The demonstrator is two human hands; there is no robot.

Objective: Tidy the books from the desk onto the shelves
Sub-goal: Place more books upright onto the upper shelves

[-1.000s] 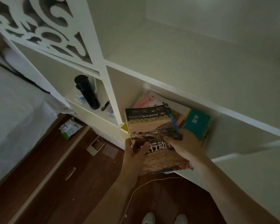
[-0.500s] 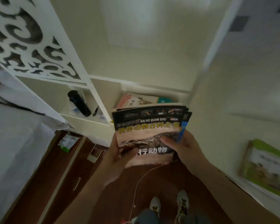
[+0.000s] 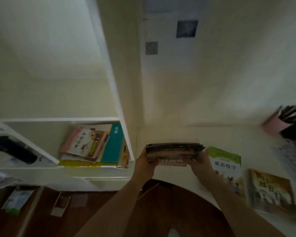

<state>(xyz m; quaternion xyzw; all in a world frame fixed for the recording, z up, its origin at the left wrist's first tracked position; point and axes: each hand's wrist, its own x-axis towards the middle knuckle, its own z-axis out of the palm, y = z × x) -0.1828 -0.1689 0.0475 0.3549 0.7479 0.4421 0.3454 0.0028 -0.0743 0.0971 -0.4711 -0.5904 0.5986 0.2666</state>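
1. Mid-carry by the looks of it: small stack of books point(image 3: 173, 152) held over the desk point(image 3: 186, 134), left hand point(image 3: 143, 164) and right hand point(image 3: 199, 162) clamped on opposite edges.
2. Next up, probably: swing left into the shelf cubby point(image 3: 65, 119), slide in flat.
3. Cubby already stuffed with a messy book pile point(image 3: 92, 147); tight fit.
4. Neighbouring cubby: black flask point(image 3: 14, 149).
5. Still on desk: green book point(image 3: 226, 165), brown book point(image 3: 272, 190).

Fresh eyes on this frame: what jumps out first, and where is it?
Dead centre, both hands, left hand and right hand, hold a dark-covered stack of books by its two sides, over the desk edge. Lower left, a shelf compartment already holds a messy pile with a pink book and a teal book. Right of the hands, a green-topped book lies on the desk.
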